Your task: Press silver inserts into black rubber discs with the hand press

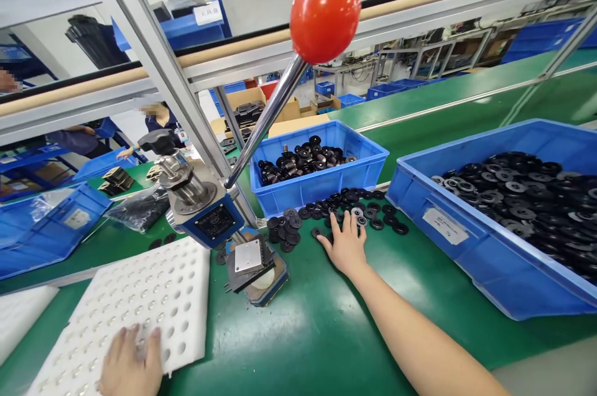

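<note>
My left hand [131,363] is over a white foam tray [198,296] at the lower left, its thumb and fingers apart. The tray has rows of round holes, many with small shiny pieces in them; whether the fingertips touch one is unclear. My right hand [347,247] reaches with spread fingers to a heap of black ring-shaped discs [373,212] on the green table, its fingertips at the near edge of the heap. Between my hands stands a lever press [214,222] with a red ball knob [325,15]. A small metal plate [248,257] sits on its base.
Behind the discs stands a blue bin [317,183] of dark round parts. A larger blue bin [448,240] of black discs is at right. A clear bag of black parts [140,209] lies left of the press. A metal frame post crosses the view; people are beyond.
</note>
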Tool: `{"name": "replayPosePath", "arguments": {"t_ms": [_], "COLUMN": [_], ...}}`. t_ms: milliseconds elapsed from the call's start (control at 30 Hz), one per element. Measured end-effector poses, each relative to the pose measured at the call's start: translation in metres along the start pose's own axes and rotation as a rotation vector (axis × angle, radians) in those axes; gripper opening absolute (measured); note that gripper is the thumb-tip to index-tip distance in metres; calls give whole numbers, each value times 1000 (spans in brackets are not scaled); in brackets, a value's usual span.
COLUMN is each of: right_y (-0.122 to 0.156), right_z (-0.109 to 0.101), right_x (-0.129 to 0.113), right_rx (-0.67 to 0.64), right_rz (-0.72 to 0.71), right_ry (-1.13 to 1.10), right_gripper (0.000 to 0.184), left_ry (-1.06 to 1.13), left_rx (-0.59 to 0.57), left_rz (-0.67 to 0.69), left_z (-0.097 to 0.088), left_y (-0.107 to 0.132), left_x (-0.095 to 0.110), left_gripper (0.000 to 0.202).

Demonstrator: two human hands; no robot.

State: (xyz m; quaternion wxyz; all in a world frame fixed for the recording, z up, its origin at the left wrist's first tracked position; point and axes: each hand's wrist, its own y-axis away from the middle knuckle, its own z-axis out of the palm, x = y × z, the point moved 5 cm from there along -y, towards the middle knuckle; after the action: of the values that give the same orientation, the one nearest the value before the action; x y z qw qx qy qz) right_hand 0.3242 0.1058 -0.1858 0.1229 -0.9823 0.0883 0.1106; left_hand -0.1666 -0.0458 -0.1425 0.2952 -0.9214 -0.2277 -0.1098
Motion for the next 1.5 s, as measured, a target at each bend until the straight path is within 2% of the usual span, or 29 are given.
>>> {"name": "replayPosePath", "arguments": {"t_ms": [67,133,200,267,333,467,600,800,967,1100,1200,1300,1500], "right_y": [11,26,41,49,50,48,43,33,37,36,33,32,32], "right_z": [-4,-4,1,8,13,13,11,11,5,5,7,8,11], "right_x": [-17,-40,-59,-69,-70,-66,-68,-75,-71,-67,-62,-59,-58], "right_rx": [53,40,-69,-178,-226,-231,-233,-248,-158,-45,42,98,97], "right_rz": [-156,-404,-604,-674,-663,-628,-599,-661,-662,-639,-601,-580,-573], "right_ry": [-43,-100,-145,-167,-171,-163,-176,-237,-277,-341,-391,-428,-452], "right_gripper": [73,74,70,64,60,63,70,77,63,51,40,32,23], "left_ry": [3,22,37,60,71,76,85,97,11,5,-59,-183,-246], "left_rx": [5,64,116,155,193,257,273,266,91,72,-80,-259,-228], "left_rz": [-11,5,18,57,105,153,146,93,-25,58,67,36,108], "left_z": [4,5,5,4,3,5,7,3,-6,-7,13,35,43], "left_y": [3,10,16,18,17,17,18,18,9,-14,-31,-38,-50], "left_x": [-7,-6,-3,-1,-2,-8,-9,-7,1,23,35,33,23], "left_gripper": [49,44,41,41,41,39,36,40,44,59,63,62,45]}}
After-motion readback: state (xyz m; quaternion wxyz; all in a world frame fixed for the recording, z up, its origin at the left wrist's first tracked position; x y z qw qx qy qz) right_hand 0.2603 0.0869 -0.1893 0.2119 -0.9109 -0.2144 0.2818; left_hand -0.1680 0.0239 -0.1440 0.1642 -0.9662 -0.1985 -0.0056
